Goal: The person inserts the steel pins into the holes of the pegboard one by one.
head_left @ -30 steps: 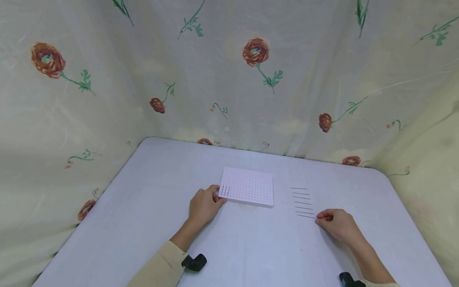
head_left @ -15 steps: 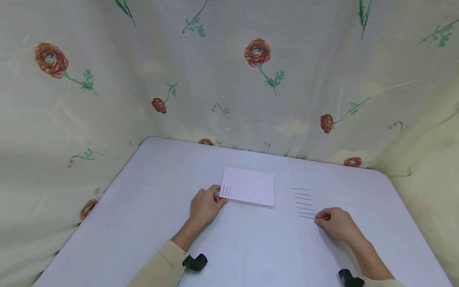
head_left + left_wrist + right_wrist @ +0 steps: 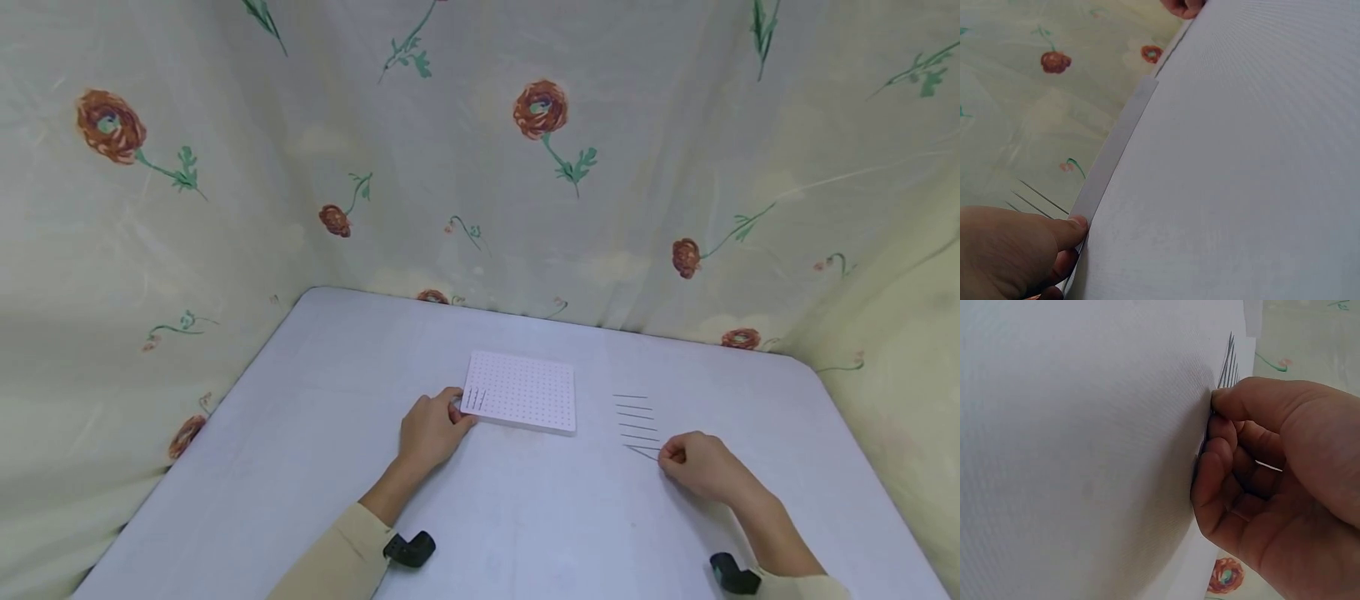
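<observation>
A white pegboard [image 3: 525, 387] with a grid of small holes lies on the table. My left hand [image 3: 431, 429] pinches its near-left corner between thumb and fingers. Three thin dark metal pins [image 3: 476, 398] stand upright in the holes by that corner; the left wrist view shows these pins [image 3: 1041, 199] rising beyond the hand. To the right of the board, my right hand [image 3: 699, 468] holds the near end of a thin metal pin [image 3: 642, 453] between thumb and forefinger. That pin is slanted, its far end close to the row of loose pins [image 3: 636, 416].
Several loose pins lie roughly parallel between the board and my right hand. The white table [image 3: 540, 517] ends at a back edge against a flowered curtain [image 3: 480, 167]. A black wrist device [image 3: 409, 549] sits on the left sleeve.
The right hand's pin has turned: before, it lay nearly in line with the others; now it slants, its hand-held end nearer me. The left hand and board stay in place.
</observation>
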The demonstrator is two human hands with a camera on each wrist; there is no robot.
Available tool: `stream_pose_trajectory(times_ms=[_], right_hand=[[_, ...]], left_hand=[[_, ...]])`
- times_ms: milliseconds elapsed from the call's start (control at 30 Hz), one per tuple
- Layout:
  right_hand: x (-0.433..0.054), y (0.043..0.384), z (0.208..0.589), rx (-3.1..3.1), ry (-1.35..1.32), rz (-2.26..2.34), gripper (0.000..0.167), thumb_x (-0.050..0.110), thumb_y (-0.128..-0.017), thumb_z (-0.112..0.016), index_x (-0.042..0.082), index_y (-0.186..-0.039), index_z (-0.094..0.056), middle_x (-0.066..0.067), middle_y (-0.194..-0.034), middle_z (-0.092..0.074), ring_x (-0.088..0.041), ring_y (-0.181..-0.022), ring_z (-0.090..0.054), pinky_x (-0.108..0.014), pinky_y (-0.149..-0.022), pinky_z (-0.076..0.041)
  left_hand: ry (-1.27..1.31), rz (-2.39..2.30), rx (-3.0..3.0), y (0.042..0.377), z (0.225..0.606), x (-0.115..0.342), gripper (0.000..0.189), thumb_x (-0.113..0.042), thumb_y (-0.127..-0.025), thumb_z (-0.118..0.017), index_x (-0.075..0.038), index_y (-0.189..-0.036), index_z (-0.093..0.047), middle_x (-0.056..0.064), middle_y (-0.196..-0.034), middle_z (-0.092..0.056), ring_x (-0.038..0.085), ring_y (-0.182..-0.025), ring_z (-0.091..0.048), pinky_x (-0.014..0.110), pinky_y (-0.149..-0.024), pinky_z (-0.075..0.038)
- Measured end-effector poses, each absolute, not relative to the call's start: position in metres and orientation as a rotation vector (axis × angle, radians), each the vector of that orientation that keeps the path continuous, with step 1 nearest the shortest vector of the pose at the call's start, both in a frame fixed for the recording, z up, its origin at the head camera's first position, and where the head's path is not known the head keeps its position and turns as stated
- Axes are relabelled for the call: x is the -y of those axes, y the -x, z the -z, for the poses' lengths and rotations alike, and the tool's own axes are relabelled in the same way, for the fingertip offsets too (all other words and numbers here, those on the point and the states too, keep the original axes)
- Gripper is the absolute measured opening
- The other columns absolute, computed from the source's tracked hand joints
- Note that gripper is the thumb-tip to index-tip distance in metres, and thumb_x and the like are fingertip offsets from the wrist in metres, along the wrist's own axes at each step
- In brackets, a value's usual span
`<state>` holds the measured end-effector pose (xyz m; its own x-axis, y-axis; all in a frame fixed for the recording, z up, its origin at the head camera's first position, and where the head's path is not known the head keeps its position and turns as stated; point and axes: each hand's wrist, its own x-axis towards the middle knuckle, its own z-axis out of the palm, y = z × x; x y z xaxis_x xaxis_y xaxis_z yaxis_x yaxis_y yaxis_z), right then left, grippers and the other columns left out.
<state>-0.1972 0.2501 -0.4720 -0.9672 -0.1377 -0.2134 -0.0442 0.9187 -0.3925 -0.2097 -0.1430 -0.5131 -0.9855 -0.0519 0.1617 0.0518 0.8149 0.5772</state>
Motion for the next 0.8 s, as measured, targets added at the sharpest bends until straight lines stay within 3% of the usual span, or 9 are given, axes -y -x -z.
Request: stream_pose_trajectory(times_ms=[333,700,800], right_hand=[[-0.247,0.200,0.473,-2.866,0.278,0.479,0.007,0.010,-0.088,-0.064,0.006,-0.083,-0.064,0.000,-0.069,-0.052,-0.016,-0.068,-0.048,-0.031,-0.065,-0.037],[-0.262,0.199,0.473,-2.893,0.286,0.617,0.007,0.012,-0.094,-0.051,0.005,-0.091,-0.050,-0.002,-0.074,-0.048,-0.016,-0.070,-0.046,-0.029,-0.062,-0.035],[-0.265,0.194,0.476,-2.929,0.214,0.722,0.006,0.011,-0.094,-0.052,0.005,-0.094,-0.052,-0.004,-0.080,-0.054,-0.017,-0.074,-0.049,-0.028,-0.063,-0.038]], left_hand=[[-0.012,0.907,2.831,0.210,0.509,0.144,0.047,-0.030,-0.088,-0.081,-0.009,-0.128,-0.069,-0.006,-0.067,-0.056,0.012,-0.065,-0.047,0.024,-0.056,-0.034],[-0.003,0.919,2.820,0.212,0.508,0.143,0.048,-0.030,-0.088,-0.081,-0.009,-0.128,-0.069,-0.006,-0.067,-0.056,0.012,-0.065,-0.048,0.025,-0.056,-0.035],[-0.009,0.913,2.831,0.211,0.511,0.143,0.047,-0.031,-0.087,-0.081,-0.009,-0.127,-0.069,-0.006,-0.067,-0.055,0.012,-0.065,-0.047,0.025,-0.056,-0.035]])
